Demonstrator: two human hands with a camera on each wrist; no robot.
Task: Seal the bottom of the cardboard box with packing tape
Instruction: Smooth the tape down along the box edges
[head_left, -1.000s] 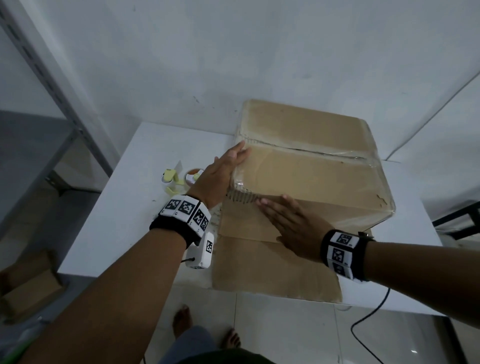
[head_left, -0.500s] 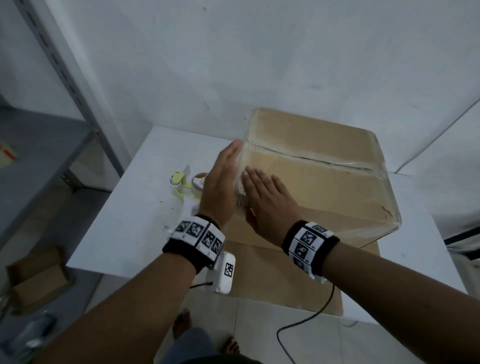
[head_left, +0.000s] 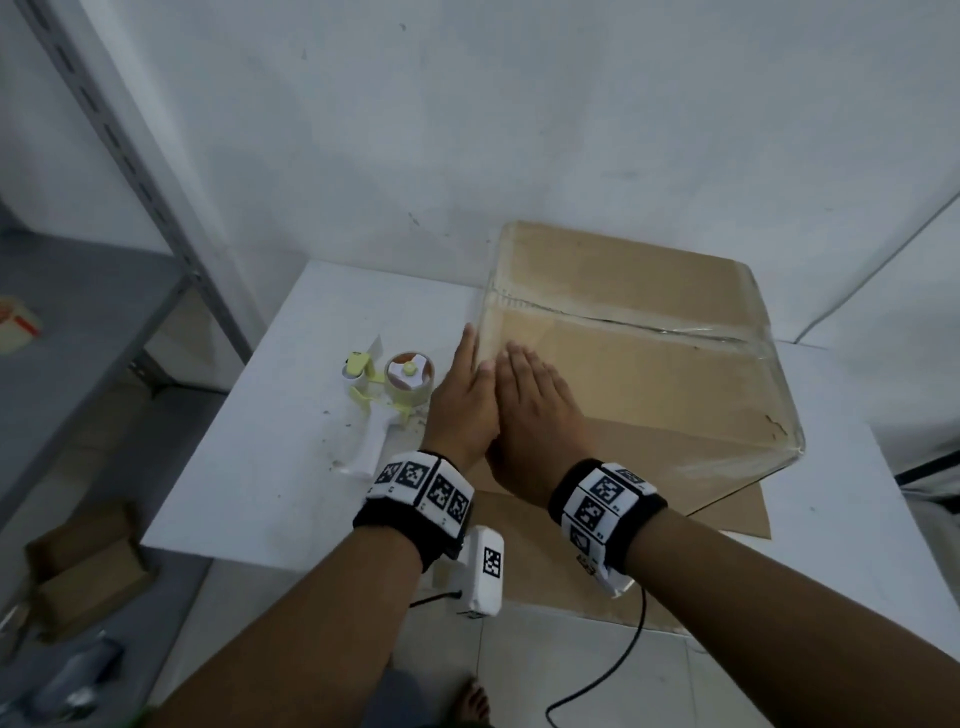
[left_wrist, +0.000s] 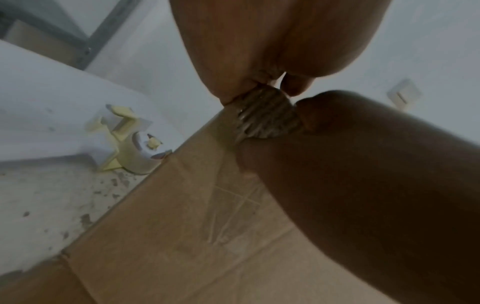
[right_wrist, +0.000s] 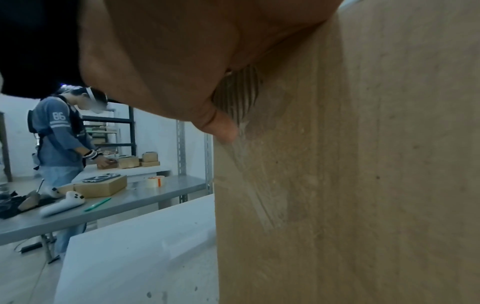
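1. Cardboard box (head_left: 639, 364) sits on the white table (head_left: 270, 467), toward its back right corner, clear packing tape (head_left: 613, 325) running along the top seam and wrapped over the edges.
2. Left hand (head_left: 460, 410) flat, fingers straight and together, pressed against the box's left side at the near left corner.
3. Right hand (head_left: 535, 410) flat, fingers straight, palm on the box top right beside the left hand; the two hands touch.
4. Wrinkled tape end (left_wrist: 265, 117) shows between the hands at that corner.
5. Tape dispenser (head_left: 384, 400) lies on the table just left of the left hand, near the box.
6. Flat cardboard sheet (head_left: 727, 512) under the box, overhanging the table's near edge.
7. Grey shelf rack (head_left: 93, 306) left of the table.
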